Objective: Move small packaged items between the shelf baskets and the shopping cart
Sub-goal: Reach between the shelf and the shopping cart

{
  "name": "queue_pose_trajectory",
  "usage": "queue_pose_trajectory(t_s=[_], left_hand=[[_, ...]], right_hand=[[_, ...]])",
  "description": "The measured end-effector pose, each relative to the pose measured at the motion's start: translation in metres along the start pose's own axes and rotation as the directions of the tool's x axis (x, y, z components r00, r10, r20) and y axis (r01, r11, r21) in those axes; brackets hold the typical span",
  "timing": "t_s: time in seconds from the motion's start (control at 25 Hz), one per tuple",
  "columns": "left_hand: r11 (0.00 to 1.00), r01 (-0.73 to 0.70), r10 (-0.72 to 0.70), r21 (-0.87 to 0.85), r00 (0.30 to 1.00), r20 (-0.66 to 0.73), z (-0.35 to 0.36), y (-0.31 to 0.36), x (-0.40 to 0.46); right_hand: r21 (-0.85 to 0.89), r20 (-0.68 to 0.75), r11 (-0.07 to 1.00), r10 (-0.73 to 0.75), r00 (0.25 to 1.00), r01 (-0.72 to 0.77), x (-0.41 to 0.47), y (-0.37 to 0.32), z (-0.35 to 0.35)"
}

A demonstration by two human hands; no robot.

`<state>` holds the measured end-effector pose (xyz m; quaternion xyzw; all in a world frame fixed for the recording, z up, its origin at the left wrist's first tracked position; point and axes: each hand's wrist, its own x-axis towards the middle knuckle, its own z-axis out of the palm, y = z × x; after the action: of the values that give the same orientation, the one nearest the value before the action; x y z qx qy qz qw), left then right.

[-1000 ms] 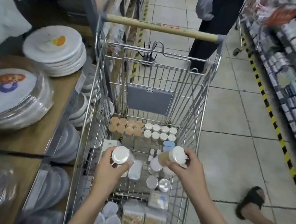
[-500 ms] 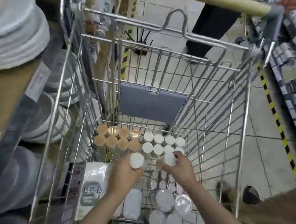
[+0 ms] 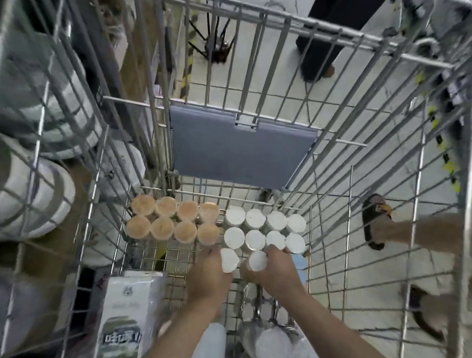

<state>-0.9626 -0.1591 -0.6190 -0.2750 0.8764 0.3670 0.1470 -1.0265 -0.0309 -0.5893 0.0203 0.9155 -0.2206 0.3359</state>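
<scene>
Deep in the shopping cart (image 3: pixel 414 163), your left hand (image 3: pixel 208 277) grips one white-capped jar (image 3: pixel 229 260) and your right hand (image 3: pixel 273 273) another (image 3: pixel 258 261), beside the standing white rows (image 3: pixel 264 231). They look light, rigid and smooth; hold the sides below the cap.

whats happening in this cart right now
A person is leaning over a wire shopping cart and setting small containers onto its floor. The left hand grips one white-capped container and the right hand grips another, both held right in front of a block of white-capped containers at the far end. Beside that block sits a matching block of tan-capped containers. A white packaged item lies nearer the person on the left.
</scene>
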Motion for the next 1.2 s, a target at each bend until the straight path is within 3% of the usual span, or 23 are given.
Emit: queue_pose_trajectory(t_s=[0.12, 0.28, 0.56, 0.8, 1.04, 1.2], left_hand=[[0.997, -0.034, 0.036, -0.075, 0.999, 0.026, 0.014, -0.005, 0.005], [0.998, -0.041, 0.041, -0.042, 0.999, 0.009, 0.018, -0.010, 0.005], [0.978, -0.069, 0.075, -0.197, 0.997, 0.021, 0.020, -0.014, 0.002], [0.971, 0.025, 0.002, -0.237, 0.994, 0.111, -0.002, -0.013, -0.006], [0.969, 0.143, -0.112, -0.200, 0.981, 0.161, -0.064, -0.008, -0.050], [0.994, 0.064, -0.051, -0.092, 0.990, 0.132, -0.124, 0.014, -0.112]], right_hand=[[-0.010, 0.016, 1.000, 0.025, 1.000, -0.025, 0.010, 0.005, 0.008], [0.033, 0.037, 0.997, 0.071, 0.997, -0.072, 0.012, 0.009, 0.015], [0.073, 0.016, 0.995, 0.064, 0.998, -0.065, 0.014, 0.012, 0.020], [0.032, 0.010, 0.996, 0.079, 0.997, -0.079, -0.002, 0.000, -0.003], [-0.050, -0.051, 0.996, -0.081, 0.995, 0.078, -0.058, -0.019, -0.051], [-0.200, -0.028, 0.942, -0.279, 0.960, 0.268, -0.126, -0.023, -0.093]])
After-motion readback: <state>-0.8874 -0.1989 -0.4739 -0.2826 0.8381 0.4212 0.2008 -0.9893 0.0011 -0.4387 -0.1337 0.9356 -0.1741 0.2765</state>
